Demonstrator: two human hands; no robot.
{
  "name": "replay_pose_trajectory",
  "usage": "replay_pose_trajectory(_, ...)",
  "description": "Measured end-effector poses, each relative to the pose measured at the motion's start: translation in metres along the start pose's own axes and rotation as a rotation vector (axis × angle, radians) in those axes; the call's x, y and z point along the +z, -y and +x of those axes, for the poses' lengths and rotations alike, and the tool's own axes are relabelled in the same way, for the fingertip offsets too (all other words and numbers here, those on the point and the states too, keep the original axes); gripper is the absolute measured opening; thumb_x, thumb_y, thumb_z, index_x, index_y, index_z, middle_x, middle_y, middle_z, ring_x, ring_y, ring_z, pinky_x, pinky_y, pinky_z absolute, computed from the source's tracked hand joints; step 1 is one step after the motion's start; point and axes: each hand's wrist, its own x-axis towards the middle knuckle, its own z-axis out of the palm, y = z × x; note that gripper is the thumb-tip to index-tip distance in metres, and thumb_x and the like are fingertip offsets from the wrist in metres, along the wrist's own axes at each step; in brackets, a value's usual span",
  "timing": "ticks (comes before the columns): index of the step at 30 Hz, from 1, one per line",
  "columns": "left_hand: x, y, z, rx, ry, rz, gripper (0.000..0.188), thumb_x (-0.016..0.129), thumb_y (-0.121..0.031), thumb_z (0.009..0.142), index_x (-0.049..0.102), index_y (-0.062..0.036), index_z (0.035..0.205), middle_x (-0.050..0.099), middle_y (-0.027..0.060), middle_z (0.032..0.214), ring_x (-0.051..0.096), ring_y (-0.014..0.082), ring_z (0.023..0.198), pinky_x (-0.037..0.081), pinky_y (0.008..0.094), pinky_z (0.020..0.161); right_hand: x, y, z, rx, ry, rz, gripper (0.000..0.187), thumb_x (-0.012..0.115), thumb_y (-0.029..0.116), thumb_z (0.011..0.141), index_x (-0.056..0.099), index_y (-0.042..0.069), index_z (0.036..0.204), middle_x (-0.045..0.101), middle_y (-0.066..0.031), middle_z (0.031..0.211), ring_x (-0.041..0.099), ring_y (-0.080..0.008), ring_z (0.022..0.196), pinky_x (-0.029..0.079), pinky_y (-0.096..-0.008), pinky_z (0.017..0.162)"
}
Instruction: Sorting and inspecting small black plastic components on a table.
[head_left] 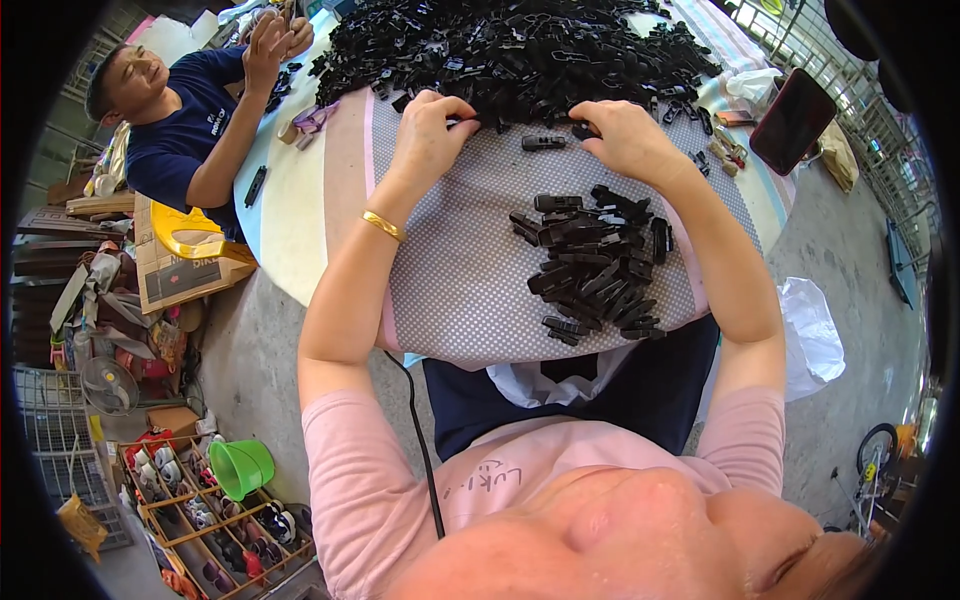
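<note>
A big heap of small black plastic clip-like pieces (500,55) covers the far side of the table. At its near edge my left hand (432,130) is closed, thumb and fingers pinched around a dark piece that is mostly hidden. To the right, my right hand (628,143) pinches another black piece (584,130) between thumb and forefinger. One loose black clip (543,143) lies on the cloth between my hands. Nearer to me, a smaller pile of black clips (590,262) rests on the dotted grey cloth (450,290).
A co-worker in a dark blue shirt (190,130) sits at the far left, hands raised over the table. A phone (793,120) stands at the right edge. One black piece (256,186) lies on the left side. A white plastic bag (808,340) is beside the table.
</note>
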Motion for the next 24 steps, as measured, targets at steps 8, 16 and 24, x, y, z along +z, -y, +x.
replay_pose_trajectory(8,-0.007,-0.031,-0.003,-0.424,0.222,-1.180,0.020,0.053,-0.010,0.088,0.054,-0.0003,0.106,0.063,0.0090,0.084,0.059,0.0135,0.071,0.049,0.0231,0.064,-0.014,0.018,0.008,-0.307,-0.092,0.517,0.025,0.061,-0.002,0.074,0.063,0.004,0.098,0.059,-0.0070,0.088,0.059,-0.0162,0.078,0.048,-0.0243,0.068)
replay_pose_trajectory(16,-0.004,-0.049,-0.011,-0.437,0.373,-1.294,0.022,0.052,-0.010,0.089,0.050,-0.0001,0.108,0.060,0.0082,0.086,0.060,0.0141,0.075,0.049,0.0234,0.065,-0.009,0.032,0.004,-0.362,-0.210,0.503,0.020,0.065,0.008,0.075,0.065,0.004,0.095,0.062,-0.0086,0.083,0.062,-0.0208,0.071,0.050,-0.0267,0.063)
replay_pose_trajectory(24,-0.010,-0.061,-0.013,-0.240,0.334,-1.046,0.029,0.058,-0.008,0.084,0.051,0.0058,0.109,0.060,0.0125,0.097,0.062,0.0184,0.088,0.051,0.0285,0.082,-0.010,0.041,-0.002,-0.281,-0.278,0.417,0.015,0.065,0.008,0.074,0.065,0.002,0.088,0.062,-0.0092,0.083,0.062,-0.0230,0.071,0.051,-0.0279,0.063)
